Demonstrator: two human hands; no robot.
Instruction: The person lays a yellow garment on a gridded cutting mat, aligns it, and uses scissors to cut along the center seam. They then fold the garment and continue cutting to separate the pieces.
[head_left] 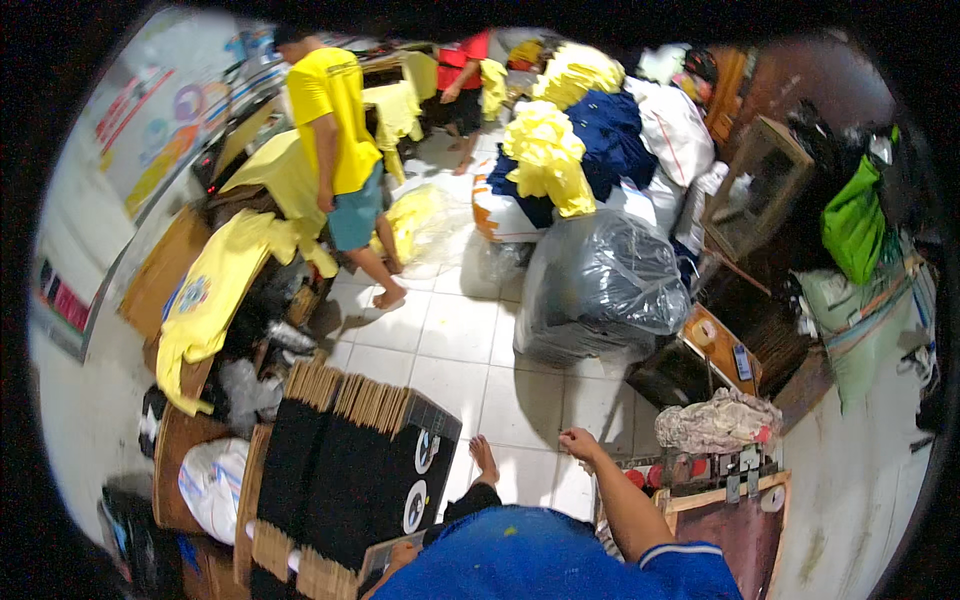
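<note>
A large translucent plastic bag stands on the white floor tiles. Nearer than this bag, the right hand is above the tiles, its fingers bent. Nearer and left of the bag, the left hand is close beside a stack of black cloth pieces with cardboard. Farther left of the bag stands another person in a yellow T-shirt.

White tiled floor under bright light, colourful poster at left, smudged pale wall at right, tilted wood-framed cabinet beyond.
</note>
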